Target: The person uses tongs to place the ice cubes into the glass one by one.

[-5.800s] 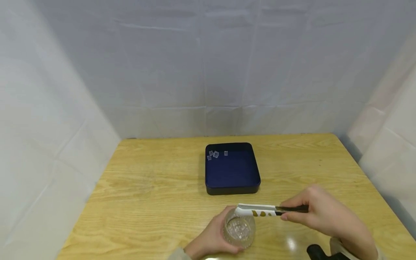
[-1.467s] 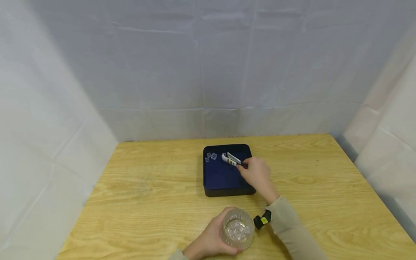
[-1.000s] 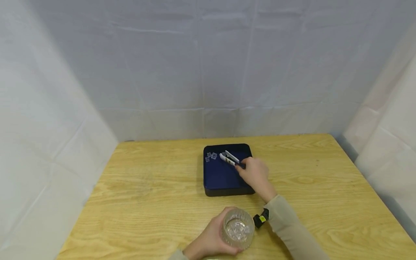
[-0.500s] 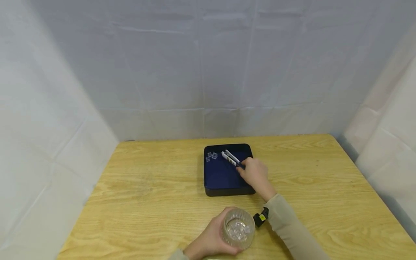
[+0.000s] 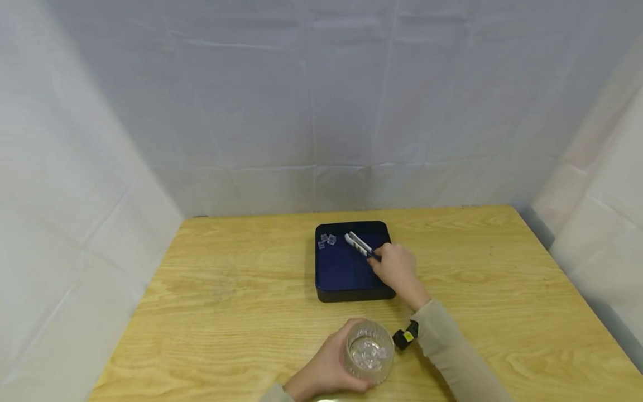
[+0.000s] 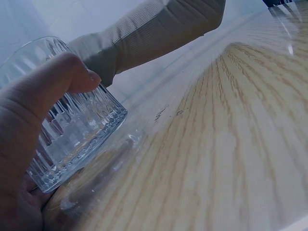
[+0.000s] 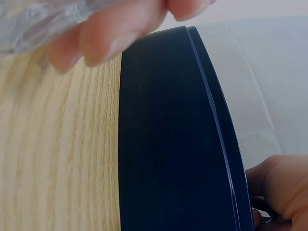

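My left hand point(image 5: 332, 362) grips a clear ribbed glass point(image 5: 369, 371) near the table's front; several clear cubes point(image 5: 369, 353) lie inside it. The left wrist view shows the thumb across the side of the glass point(image 6: 82, 115), which stands on the table. With my right hand point(image 5: 397, 269) I hold small tongs point(image 5: 358, 244), white-tipped with dark handles, inside the dark blue tray point(image 5: 346, 279). The tong tips are close together; whether a cube is between them cannot be seen. Left of them, several clear cubes point(image 5: 326, 240) lie in the tray's back left corner.
A wooden table point(image 5: 226, 307) carries everything. White sheeting point(image 5: 251, 111) stands behind it and at both sides. A black device with a yellow mark point(image 5: 406, 336) sits at my right wrist, close to the glass.
Earlier my right hand held the tongs over the glass; it has since reached into the tray. The tong arms have drawn closer over the lone cube, now not visible. My left hand stays put.
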`<state>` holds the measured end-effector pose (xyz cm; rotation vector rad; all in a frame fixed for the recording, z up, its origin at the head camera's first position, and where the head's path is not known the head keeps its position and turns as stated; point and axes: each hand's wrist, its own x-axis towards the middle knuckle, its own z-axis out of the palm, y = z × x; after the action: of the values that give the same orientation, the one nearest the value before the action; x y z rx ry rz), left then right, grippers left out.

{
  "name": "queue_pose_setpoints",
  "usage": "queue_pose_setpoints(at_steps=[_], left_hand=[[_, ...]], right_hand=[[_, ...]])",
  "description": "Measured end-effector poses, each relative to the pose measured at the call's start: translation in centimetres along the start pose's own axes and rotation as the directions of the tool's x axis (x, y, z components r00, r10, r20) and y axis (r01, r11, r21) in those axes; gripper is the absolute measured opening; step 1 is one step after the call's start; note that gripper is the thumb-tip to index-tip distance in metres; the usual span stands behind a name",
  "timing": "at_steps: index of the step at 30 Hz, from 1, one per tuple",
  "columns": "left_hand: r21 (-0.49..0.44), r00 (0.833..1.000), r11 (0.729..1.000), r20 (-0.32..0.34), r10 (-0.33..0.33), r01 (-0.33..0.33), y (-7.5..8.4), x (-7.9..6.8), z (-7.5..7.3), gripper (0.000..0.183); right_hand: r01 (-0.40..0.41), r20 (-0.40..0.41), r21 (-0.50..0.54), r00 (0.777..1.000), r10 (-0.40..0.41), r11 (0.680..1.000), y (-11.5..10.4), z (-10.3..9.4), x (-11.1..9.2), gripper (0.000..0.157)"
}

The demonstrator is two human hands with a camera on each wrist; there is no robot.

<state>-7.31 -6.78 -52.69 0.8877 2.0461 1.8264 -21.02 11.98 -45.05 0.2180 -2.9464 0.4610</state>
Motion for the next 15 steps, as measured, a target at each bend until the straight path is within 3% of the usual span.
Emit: queue_pose_setpoints(at_steps=[15], left_hand=[[0.014,1.0,1.0,-0.003,0.012,-0.012,0.01,-0.2,0.19,0.091]], right_hand=[[0.023,-0.049,0.085,0.999,-0.019,0.996,0.47,-0.52,-0.75,0.022]])
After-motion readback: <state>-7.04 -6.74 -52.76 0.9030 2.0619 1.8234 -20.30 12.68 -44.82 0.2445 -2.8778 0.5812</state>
